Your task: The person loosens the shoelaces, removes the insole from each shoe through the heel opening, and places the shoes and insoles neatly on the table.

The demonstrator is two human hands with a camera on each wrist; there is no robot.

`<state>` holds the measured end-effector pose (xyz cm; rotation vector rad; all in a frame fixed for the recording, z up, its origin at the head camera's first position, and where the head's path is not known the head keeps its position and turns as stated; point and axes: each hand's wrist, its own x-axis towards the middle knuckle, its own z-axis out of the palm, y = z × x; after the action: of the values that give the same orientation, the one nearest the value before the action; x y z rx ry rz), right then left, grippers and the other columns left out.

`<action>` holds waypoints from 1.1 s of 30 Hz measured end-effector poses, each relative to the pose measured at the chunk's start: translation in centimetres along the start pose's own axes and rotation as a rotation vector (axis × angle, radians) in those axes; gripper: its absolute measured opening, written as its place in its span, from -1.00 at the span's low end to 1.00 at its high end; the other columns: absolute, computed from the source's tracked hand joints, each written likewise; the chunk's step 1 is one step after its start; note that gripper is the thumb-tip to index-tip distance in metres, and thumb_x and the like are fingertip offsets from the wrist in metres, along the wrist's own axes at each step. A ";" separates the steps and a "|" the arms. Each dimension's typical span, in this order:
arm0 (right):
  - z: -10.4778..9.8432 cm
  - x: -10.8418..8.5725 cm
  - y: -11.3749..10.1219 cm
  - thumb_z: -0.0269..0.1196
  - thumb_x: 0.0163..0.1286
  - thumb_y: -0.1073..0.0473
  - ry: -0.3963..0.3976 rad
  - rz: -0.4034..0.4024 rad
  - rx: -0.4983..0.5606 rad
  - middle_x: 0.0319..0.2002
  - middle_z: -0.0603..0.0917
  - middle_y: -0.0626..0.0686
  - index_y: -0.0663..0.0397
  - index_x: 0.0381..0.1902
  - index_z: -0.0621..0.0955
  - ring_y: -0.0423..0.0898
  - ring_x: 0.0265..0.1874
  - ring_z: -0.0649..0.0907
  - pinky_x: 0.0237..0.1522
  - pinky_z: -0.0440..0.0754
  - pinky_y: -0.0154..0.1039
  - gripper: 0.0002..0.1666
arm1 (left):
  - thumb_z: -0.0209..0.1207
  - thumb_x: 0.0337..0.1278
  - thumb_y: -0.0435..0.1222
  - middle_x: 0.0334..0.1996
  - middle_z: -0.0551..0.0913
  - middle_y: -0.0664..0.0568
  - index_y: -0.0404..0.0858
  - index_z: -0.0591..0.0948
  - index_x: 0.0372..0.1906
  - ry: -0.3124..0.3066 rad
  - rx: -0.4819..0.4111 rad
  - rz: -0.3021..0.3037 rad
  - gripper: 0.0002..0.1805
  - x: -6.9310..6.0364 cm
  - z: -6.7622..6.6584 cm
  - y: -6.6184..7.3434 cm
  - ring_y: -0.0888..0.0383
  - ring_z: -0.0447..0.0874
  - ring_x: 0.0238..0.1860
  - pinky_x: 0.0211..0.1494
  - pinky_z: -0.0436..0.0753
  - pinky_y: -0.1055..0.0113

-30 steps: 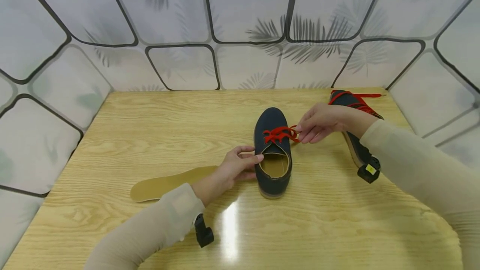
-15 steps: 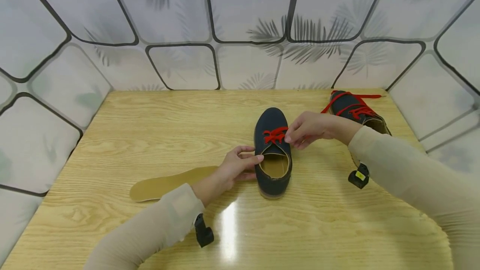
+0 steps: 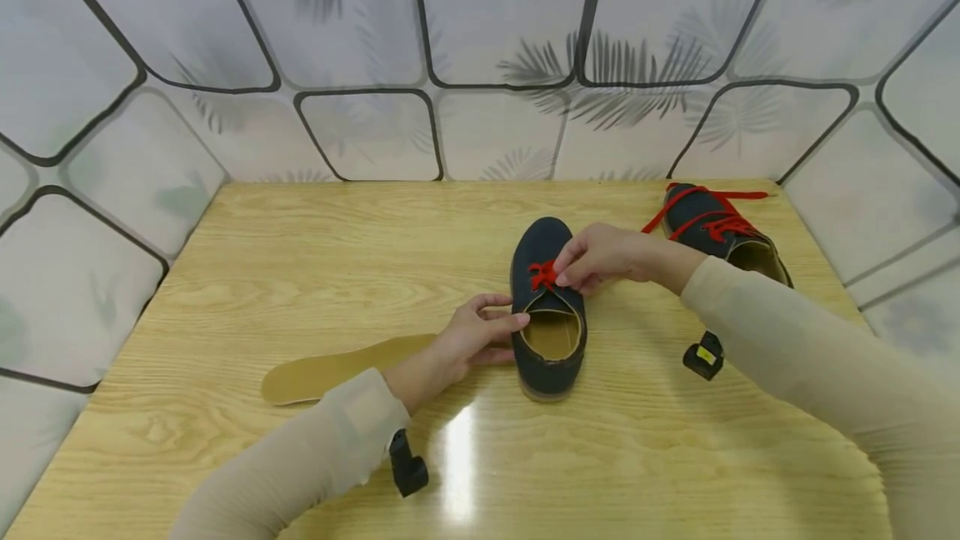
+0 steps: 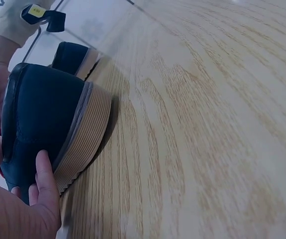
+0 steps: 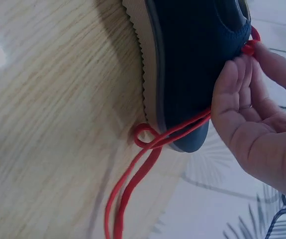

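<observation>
A dark blue shoe point(image 3: 542, 244) with a tan sole lies toe away on the table, its tan inside visible through the opening. My left hand point(image 3: 471, 333) holds its left side, thumb at the collar and fingers along the upper point(image 4: 41, 119). Over the tongue, my right hand point(image 3: 611, 255) pinches the red shoelace point(image 3: 540, 276) between thumb and fingertips, as the lace point(image 5: 249, 48) in the right wrist view also shows. My hand covers part of the lacing. Loose red strands point(image 5: 133, 172) run past the toe in that view; which shoe they belong to I cannot tell.
A second dark blue shoe point(image 3: 690, 211) with loose red laces lies at the back right, partly behind my right forearm. A tan insole point(image 3: 322, 375) lies left of the first shoe, under my left wrist. A patterned backdrop point(image 3: 502, 132) borders the wooden table point(image 3: 300, 273).
My right hand has moved left, from holding lace loops out beside the shoe to the lacing over its tongue. More of the second shoe shows. My left hand stays put.
</observation>
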<state>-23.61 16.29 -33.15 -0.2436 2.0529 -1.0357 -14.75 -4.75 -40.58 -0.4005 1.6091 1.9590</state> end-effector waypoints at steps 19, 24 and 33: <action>-0.3 0.0 1.0 -0.01 0.39 0.28 -0.112 -0.103 0.050 -0.39 0.47 0.04 0.20 -0.42 0.44 -0.08 -0.41 0.48 -0.22 0.56 -0.20 -0.83 | 0.31 0.05 -0.32 -0.08 0.52 -0.05 -0.20 0.42 0.16 0.022 0.006 0.029 -0.47 -0.2 -0.1 0.0 0.17 0.61 -0.33 -0.36 0.68 0.31; -0.5 0.0 1.9 0.00 0.40 0.30 -0.101 -0.078 0.162 -0.36 0.48 0.04 0.20 -0.39 0.42 -0.08 -0.38 0.50 -0.17 0.57 -0.21 -0.86 | 0.30 0.05 -0.33 -0.07 0.51 -0.06 -0.21 0.42 0.16 0.012 0.012 0.027 -0.47 -0.1 0.0 0.0 0.17 0.61 -0.33 -0.33 0.69 0.30; -0.9 -0.2 2.0 0.09 0.27 0.31 -0.065 -0.148 0.012 -0.38 0.56 0.01 0.28 -0.28 0.50 0.00 -0.33 0.56 -0.07 0.58 -0.01 -0.89 | 0.30 0.06 -0.33 -0.07 0.51 -0.06 -0.20 0.42 0.16 0.007 0.013 0.024 -0.47 -0.1 0.1 -0.2 0.18 0.61 -0.33 -0.33 0.69 0.31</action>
<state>-23.74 18.23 -34.23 -0.4234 1.9928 -1.1149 -14.53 -4.69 -40.68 -0.3853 1.6370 1.9663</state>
